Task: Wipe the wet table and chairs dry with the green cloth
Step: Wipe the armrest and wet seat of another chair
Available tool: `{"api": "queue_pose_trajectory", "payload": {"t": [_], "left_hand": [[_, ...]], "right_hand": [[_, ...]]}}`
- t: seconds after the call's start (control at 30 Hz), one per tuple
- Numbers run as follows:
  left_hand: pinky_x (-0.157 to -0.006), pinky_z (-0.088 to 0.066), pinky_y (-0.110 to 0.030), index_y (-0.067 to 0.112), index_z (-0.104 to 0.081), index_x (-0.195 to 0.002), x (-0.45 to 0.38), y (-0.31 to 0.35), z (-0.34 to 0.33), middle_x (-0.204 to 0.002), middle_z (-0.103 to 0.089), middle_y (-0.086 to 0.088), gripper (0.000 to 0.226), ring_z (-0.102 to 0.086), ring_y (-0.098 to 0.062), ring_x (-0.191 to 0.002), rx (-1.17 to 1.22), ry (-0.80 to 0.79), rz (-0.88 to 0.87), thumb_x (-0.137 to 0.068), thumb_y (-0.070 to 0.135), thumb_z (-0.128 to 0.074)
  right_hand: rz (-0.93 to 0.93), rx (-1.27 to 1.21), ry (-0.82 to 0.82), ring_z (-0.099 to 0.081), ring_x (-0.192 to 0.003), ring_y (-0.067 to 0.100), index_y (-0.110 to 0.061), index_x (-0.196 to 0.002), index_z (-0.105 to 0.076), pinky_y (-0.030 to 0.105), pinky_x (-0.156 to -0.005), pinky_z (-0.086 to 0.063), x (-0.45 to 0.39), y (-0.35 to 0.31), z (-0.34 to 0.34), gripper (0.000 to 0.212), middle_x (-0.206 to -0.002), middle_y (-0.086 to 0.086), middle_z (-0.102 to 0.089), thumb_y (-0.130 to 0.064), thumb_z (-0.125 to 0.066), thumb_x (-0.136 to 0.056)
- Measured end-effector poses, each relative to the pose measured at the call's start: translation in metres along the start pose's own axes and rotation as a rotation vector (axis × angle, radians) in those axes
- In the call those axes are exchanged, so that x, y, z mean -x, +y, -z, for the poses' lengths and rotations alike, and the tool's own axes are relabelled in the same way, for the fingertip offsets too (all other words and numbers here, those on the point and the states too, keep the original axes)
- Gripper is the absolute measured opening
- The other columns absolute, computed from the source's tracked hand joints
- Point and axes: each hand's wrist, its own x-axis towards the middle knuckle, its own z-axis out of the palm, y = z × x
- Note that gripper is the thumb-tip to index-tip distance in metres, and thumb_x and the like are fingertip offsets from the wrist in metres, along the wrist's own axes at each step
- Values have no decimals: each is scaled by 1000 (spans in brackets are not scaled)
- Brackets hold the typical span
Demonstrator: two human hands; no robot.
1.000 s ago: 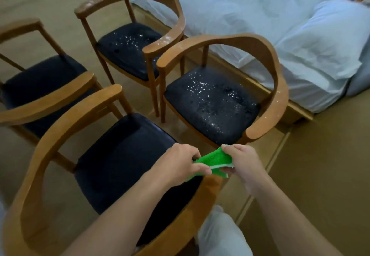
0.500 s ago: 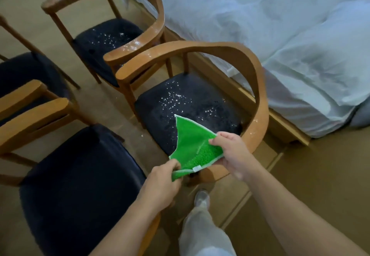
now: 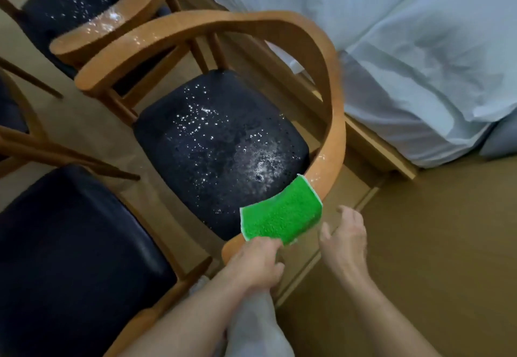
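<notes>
On the near armrest of the wet wooden chair (image 3: 333,110), the left hand (image 3: 257,261) pinched the green cloth (image 3: 281,217); the right hand (image 3: 345,236) hovered open, empty.

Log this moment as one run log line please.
left hand: holds green cloth over armrest | right hand: open, empty | chair seat: wet

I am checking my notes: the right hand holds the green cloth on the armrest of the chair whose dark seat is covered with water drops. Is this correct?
Not quite. In the head view the left hand holds the green cloth; the right hand is open beside it, holding nothing. The rest stands: the cloth lies on the armrest, and the dark seat is beaded with drops.
</notes>
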Motion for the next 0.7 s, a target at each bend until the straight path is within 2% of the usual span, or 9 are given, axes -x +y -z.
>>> {"api": "queue_pose_trajectory", "payload": {"t": [0.07, 0.13, 0.2, 0.27, 0.33, 0.4, 0.47, 0.57, 0.7], "left_hand": [[-78, -50, -29, 27, -64, -102, 3, -10, 6, -97, -68, 5, 22, -63, -17, -94, 181, 89, 86, -82, 29, -54], [-70, -48, -27, 26, -64, -90, 6, -25, 13, -81, -67, 7, 13, -63, -15, -82, 274, 198, 139, -83, 22, -54], [-59, -40, -20, 26, -61, -79, 13, -42, 21, -63, -61, 10, 10, -58, -8, -67, 335, 269, 175, -82, 18, -55], [-55, -41, -17, 26, -63, -78, 22, -61, 26, -60, -61, 13, 12, -56, -3, -62, 364, 286, 200, -83, 17, -55], [-57, -45, -19, 28, -64, -78, 32, -79, 28, -63, -63, 14, 14, -57, 1, -65, 383, 298, 226, -85, 18, -55], [-55, -43, -18, 27, -65, -79, 41, -95, 27, -64, -63, 12, 15, -58, 3, -66, 422, 335, 258, -87, 17, -56], [-57, -44, -19, 25, -65, -79, 49, -106, 22, -67, -64, 10, 16, -60, -1, -68, 498, 369, 315, -88, 16, -56], [-69, -55, -34, 24, -66, -80, 60, -115, 11, -77, -67, 5, 16, -64, -13, -77, 624, 379, 426, -89, 16, -56], [-55, -43, -27, 24, -65, -81, 60, -119, 3, -68, -63, 4, 16, -55, -11, -61, 623, 367, 380, -90, 16, -55]], "right_hand": [[181, -64, 85, -36, -135, 39, 2, -136, -47, 45, -113, -30, 18, -13, -28, 52, -144, 25, -40, -9, -61, -87], [339, -7, 44, -22, -143, 40, -2, -142, -42, 50, -115, -17, 23, -27, -55, 58, -152, 25, -29, -15, -61, -89], [387, 120, 16, -9, -147, 35, -12, -148, -34, 51, -114, -3, 10, -37, -76, 62, -159, 18, -16, -29, -53, -93], [341, 220, 37, -1, -148, 31, -19, -151, -29, 51, -114, 6, -2, -40, -91, 63, -161, 12, -8, -43, -42, -93], [329, 280, 65, -4, -148, 32, -18, -148, -33, 53, -114, 5, 2, -41, -104, 66, -161, 12, -11, -50, -38, -91], [360, 309, 69, -9, -147, 34, -15, -146, -38, 54, -114, 0, 26, -46, -120, 68, -160, 13, -17, -52, -39, -89], [406, 337, 35, -11, -147, 35, -13, -146, -38, 56, -114, -2, 66, -55, -139, 68, -159, 14, -19, -53, -38, -90], [516, 397, -55, -17, -146, 35, -14, -145, -42, 57, -115, -10, 112, -65, -157, 61, -157, 13, -27, -48, -33, -96], [558, 418, -39, -25, -145, 26, -19, -141, -49, 50, -113, -13, 67, -52, -134, 55, -153, 4, -38, -47, -33, -96]]}}
